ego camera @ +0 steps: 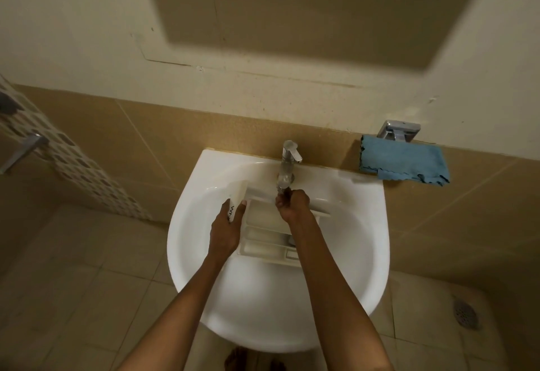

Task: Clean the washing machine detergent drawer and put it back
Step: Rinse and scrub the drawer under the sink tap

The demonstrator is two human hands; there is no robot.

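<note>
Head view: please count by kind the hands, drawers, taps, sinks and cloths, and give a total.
hands: 2 (left hand, right hand)
detergent drawer: 1
tap: 1
sink: 1
blue cloth: 1
total: 6

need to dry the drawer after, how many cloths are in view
1: a blue cloth right of the tap, just below a chrome wall fitting, beyond the sink. Others may be out of frame.
</note>
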